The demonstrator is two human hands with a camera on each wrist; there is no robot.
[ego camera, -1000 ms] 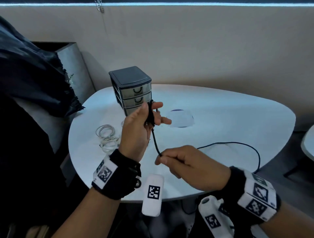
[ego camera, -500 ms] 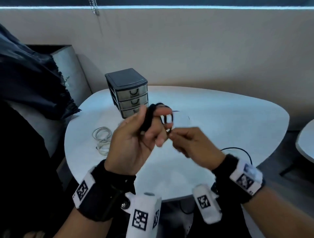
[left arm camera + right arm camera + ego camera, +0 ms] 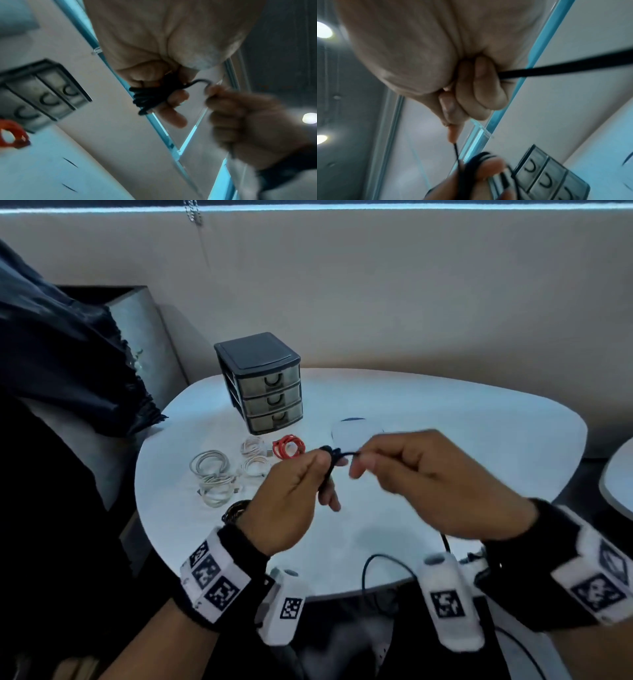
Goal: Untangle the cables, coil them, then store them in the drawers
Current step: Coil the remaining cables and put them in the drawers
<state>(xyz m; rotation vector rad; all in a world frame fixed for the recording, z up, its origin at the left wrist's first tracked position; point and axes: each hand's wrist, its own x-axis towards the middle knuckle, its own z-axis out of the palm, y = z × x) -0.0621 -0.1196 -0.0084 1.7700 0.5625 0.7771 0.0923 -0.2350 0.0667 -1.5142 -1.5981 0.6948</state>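
Observation:
My left hand (image 3: 308, 474) holds a small coil of black cable (image 3: 329, 460) wound round its fingers, above the white table (image 3: 479, 440). In the left wrist view the black coil (image 3: 150, 97) wraps the fingers. My right hand (image 3: 394, 467) pinches the same cable just right of the coil; the free end (image 3: 376, 563) trails under it over the table's front edge. The right wrist view shows the black cable (image 3: 556, 67) running through my curled fingers (image 3: 481, 86). A grey three-drawer unit (image 3: 267, 385) stands behind, all drawers shut.
Coiled cables lie left of my hands: several white coils (image 3: 212, 474), a red coil (image 3: 289, 445) and a dark coil (image 3: 236, 510) by my left wrist. A dark cloth-covered thing (image 3: 68, 364) stands at the table's left. Another table's edge (image 3: 616, 484) shows at right.
Both hands have dropped lower and the right hand has carried the cable up to the coil, winding more on. The view now looks further down, so the coils on the table show.

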